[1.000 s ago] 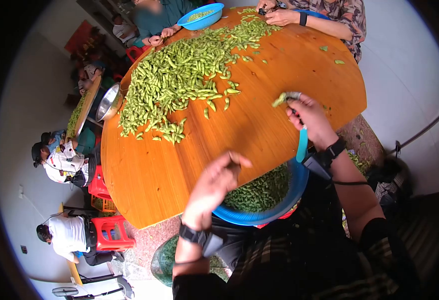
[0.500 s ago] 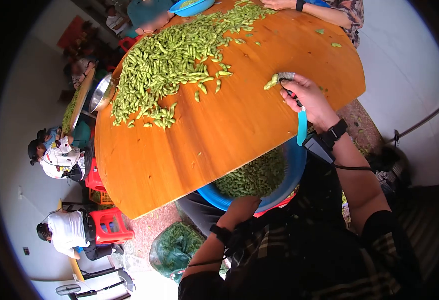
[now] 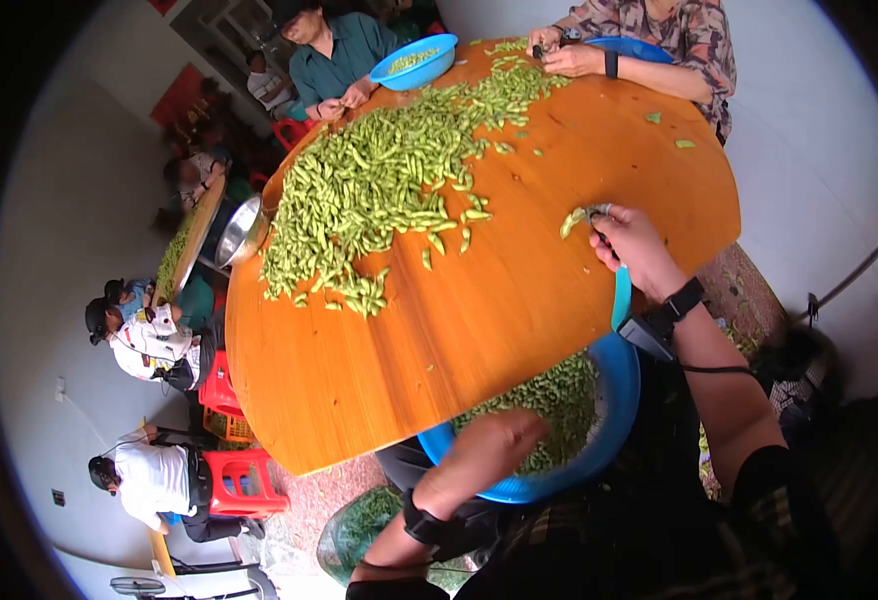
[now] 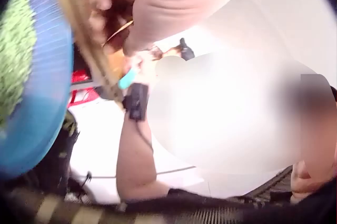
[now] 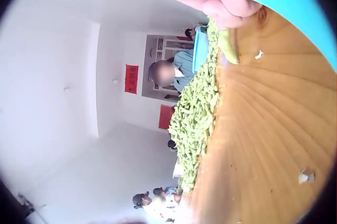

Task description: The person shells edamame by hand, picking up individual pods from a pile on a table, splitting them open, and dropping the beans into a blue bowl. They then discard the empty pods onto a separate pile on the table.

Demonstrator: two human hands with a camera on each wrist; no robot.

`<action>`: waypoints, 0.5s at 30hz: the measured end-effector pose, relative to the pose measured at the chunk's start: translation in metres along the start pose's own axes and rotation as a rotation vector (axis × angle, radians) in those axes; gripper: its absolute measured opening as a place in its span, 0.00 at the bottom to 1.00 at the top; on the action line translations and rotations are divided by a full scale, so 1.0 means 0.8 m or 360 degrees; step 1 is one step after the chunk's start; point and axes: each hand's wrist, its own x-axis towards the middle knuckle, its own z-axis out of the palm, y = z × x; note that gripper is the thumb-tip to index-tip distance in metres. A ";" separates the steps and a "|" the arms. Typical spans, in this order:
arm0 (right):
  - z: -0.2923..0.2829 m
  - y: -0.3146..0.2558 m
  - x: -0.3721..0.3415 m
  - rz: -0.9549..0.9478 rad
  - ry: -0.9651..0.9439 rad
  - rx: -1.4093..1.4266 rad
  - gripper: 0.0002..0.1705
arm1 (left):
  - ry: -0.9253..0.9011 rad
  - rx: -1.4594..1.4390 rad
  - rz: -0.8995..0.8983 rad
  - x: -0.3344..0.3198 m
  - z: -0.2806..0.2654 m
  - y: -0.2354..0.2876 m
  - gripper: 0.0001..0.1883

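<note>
Over the tabletop's near right side, my right hand (image 3: 631, 245) grips teal-handled shears (image 3: 622, 298), mostly hidden by the fingers. A green soybean pod (image 3: 571, 224) sticks out at their grey tip; the right wrist view shows this pod (image 5: 228, 47) just beyond my fingertips. My left hand (image 3: 499, 445), slightly blurred, hovers over the blue basin (image 3: 624, 400) on my lap side, its fingers loosely curled. Between its thumb and fingers a gap shows in the left wrist view, with nothing visible held. Many small pods (image 3: 564, 390) fill the basin.
A big heap of soybean pods (image 3: 359, 185) covers the far left of the wooden table (image 3: 519, 320). Two people sit across, one beside a blue bowl (image 3: 444, 62). A steel bowl (image 3: 242, 230) stands beyond the left edge; a green net bag (image 3: 354, 535) lies on the floor.
My left hand went from above the table's near edge down to the basin and now shows a little higher over it. The right hand keeps its hold on the shears and pod.
</note>
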 end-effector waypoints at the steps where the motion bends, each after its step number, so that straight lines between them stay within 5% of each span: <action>1: -0.005 0.007 -0.003 0.0045 -0.0079 -0.0156 0.07 | 0.0287 0.0064 0.0059 0.030 -0.018 0.002 0.06; 3: -0.002 0.007 -0.006 0.0037 -0.0076 -0.0149 0.07 | 0.0742 0.0228 -0.0027 0.105 -0.040 -0.025 0.05; 8: 0.000 -0.007 -0.021 0.0088 -0.0094 -0.0240 0.08 | 0.0718 0.0777 -0.0493 0.228 -0.048 -0.127 0.11; 13: -0.002 -0.006 -0.026 0.0092 -0.0175 -0.0278 0.08 | 0.0718 0.0896 -0.0365 0.202 -0.040 -0.102 0.12; 15: 0.011 -0.005 -0.042 0.0095 -0.0355 -0.0337 0.11 | 0.0615 0.0485 -0.0332 0.174 -0.039 -0.078 0.11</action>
